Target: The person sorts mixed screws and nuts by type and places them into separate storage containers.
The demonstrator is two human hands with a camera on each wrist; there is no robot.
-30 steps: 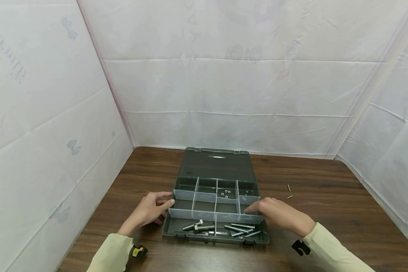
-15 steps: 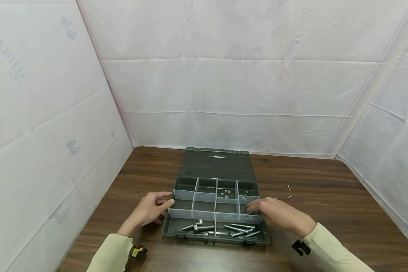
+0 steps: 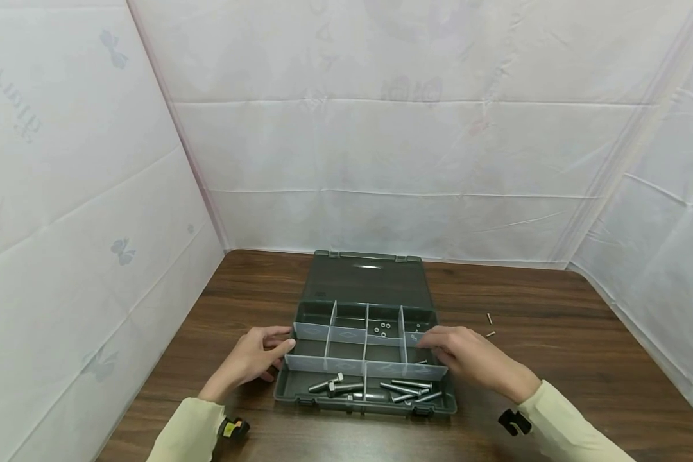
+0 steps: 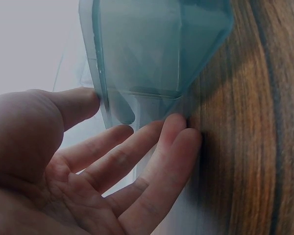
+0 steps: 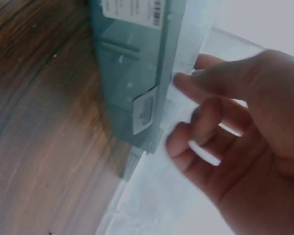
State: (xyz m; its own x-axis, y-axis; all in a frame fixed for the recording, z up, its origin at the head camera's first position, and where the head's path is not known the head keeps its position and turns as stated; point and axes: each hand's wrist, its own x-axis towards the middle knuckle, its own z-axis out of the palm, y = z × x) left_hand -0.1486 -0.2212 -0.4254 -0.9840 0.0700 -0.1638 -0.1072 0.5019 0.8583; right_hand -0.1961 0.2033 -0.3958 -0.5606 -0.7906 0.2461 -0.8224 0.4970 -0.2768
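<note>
A dark green compartment box (image 3: pixel 310 348) stands on the table with its lid (image 3: pixel 366 279) laid back. My left hand (image 3: pixel 256 355) rests at the box's left side, thumb touching the rim and fingers along the outer wall (image 4: pixel 137 49). Over the right end compartment of the middle row is my right hand (image 3: pixel 470 359), its fingers loosely bent and nothing visible between them. A small screw (image 3: pixel 421 362) lies in that compartment, partly hidden by the divider. Small nuts (image 3: pixel 388 325) lie in the third back compartment. Large hex bolts (image 3: pixel 346 388) and slimmer bolts (image 3: pixel 401 389) fill the two front compartments.
Two small screws, one farther back (image 3: pixel 489 319) and one nearer (image 3: pixel 490 333), lie on the wooden table (image 3: pixel 531 295) right of the box. Tiny pieces (image 3: pixel 418 325) sit in the back right compartment. White sheeting (image 3: pixel 346 160) encloses the table's back and sides.
My right hand has lifted slightly and moved back from the middle right compartment, where the small screw now shows. The left hand stays in place.
</note>
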